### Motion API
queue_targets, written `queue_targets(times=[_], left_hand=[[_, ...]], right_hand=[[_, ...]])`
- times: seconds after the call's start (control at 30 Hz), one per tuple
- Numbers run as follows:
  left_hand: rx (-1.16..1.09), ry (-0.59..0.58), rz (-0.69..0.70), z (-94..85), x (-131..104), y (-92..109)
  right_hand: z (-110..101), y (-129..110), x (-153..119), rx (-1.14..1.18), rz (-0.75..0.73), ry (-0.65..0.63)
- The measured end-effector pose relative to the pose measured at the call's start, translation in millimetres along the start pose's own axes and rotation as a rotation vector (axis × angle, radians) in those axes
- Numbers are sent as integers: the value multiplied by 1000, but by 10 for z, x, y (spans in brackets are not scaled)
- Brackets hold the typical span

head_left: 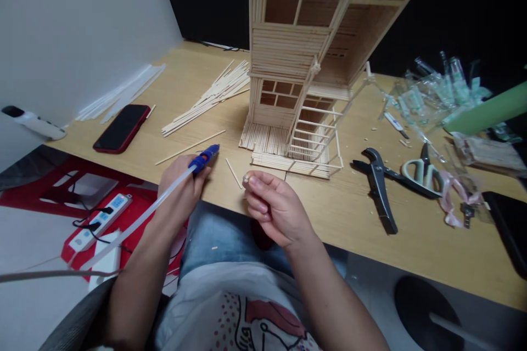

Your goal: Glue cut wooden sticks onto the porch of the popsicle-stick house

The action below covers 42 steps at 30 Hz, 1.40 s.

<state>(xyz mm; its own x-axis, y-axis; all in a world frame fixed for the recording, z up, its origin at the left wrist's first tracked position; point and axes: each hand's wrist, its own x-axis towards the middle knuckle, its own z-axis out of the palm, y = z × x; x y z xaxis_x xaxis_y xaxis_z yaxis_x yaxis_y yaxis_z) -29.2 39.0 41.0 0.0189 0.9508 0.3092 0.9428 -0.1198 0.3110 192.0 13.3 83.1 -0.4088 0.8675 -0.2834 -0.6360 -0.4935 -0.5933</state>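
Observation:
My left hand [181,185] is wrapped round a blue hot glue gun [205,158], its nozzle pointing right and a long whitish glue stick [144,216] trailing out of its back. Just right of it, my right hand [276,203] pinches a tiny pale piece [246,179] between thumb and fingertips; the fingers cover most of it, and I cannot tell its kind. A short wooden stick [234,173] lies on the table between the hands. Beyond them stands a tall model house [288,46] built of thin wooden sticks, with a stair and railing at its front right.
Loose sticks [206,100] and a red-cased phone [122,128] lie on the left of the wooden table [329,214]. On the right are pruning shears [376,186], scissors [424,173], clear plastic wrappers [436,90] and a black device [508,225]. A power strip [101,222] sits below left.

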Motion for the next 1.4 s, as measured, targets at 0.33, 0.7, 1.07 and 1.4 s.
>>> queue_targets(times=[0.33,0.7,1.07,1.4], left_hand=[[-82,76,-15,72,-53,-22],[-123,93,-37,57,-86,7],[-151,107,-53,-52,-127,82],[-134,59,-95,-64,-138,119]], right_hand=[[-164,-101,-75,82,11,-15],[-236,-68,-136,8,-11,-90],[-243,-39,-205,-16,-44,-120],[-270,61,-165,-57,-171,35]])
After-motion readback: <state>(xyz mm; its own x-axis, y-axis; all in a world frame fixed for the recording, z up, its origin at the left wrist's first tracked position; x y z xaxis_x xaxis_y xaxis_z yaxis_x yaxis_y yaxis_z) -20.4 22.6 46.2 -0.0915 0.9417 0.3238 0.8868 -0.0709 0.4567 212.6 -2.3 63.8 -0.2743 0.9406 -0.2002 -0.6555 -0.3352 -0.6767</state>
